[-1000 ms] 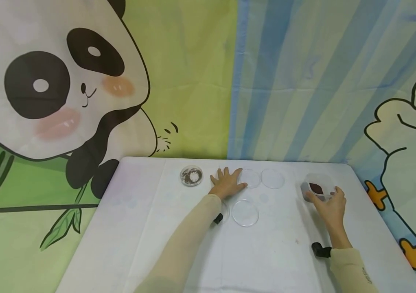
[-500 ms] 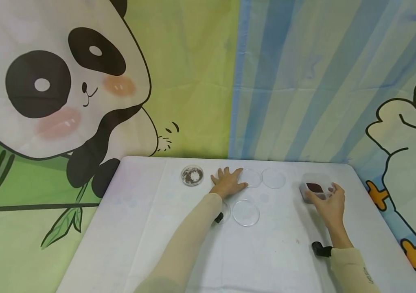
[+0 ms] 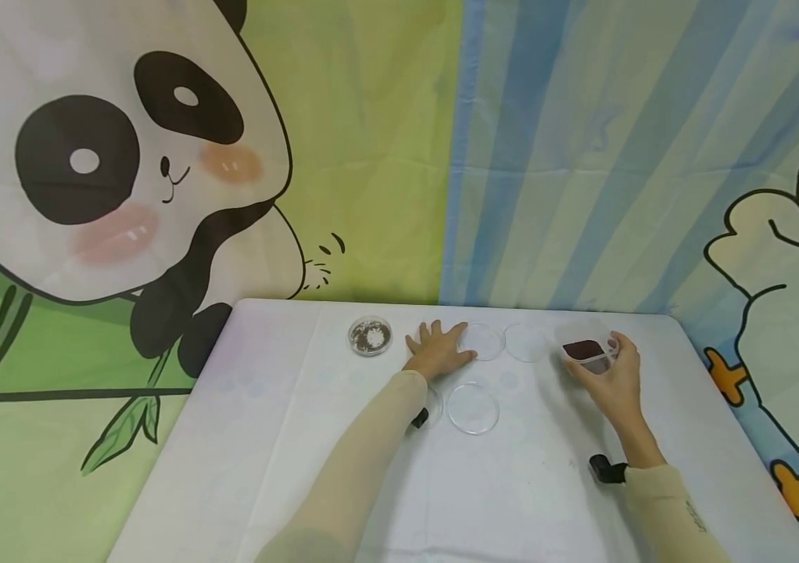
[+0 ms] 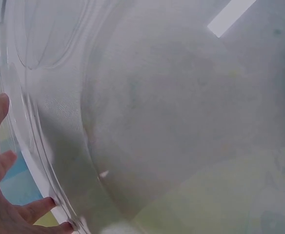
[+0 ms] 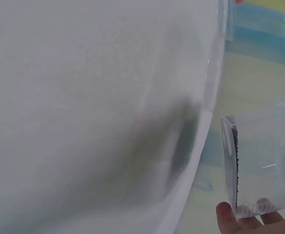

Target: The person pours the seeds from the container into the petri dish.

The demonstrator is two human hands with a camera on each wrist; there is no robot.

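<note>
A printed backdrop (image 3: 371, 141) of a panda, stripes and pale figures rose behind a white table (image 3: 301, 485), and the person's two sleeved arms reached in over it from the near side.

Of the two hands, the left hand (image 3: 438, 352) lay low near the middle, its fingers spread wide, with fingertips by clear rims in the left wrist view; how firmly they pressed could not be told. The right hand (image 3: 614, 383) gripped a clear tub (image 3: 585, 336) on the right side of the table, thumb along one wall and fingers round another. A shadow set apart from the tub suggested it was held up off the surface.

The step in hand looked like carrying the tub, best done level and slowly, with a grip firm enough not to slip yet light enough not to flex the thin walls. The two back dishes, a middle one (image 3: 481, 342) and a right one (image 3: 524, 343), lay close by, so a little height would have spared their rims; a front dish (image 3: 473, 408) sat farther off.

Smallest were the dark contents (image 3: 584, 349), seemingly loose grains, which a sharp tilt could have spilled.
</note>
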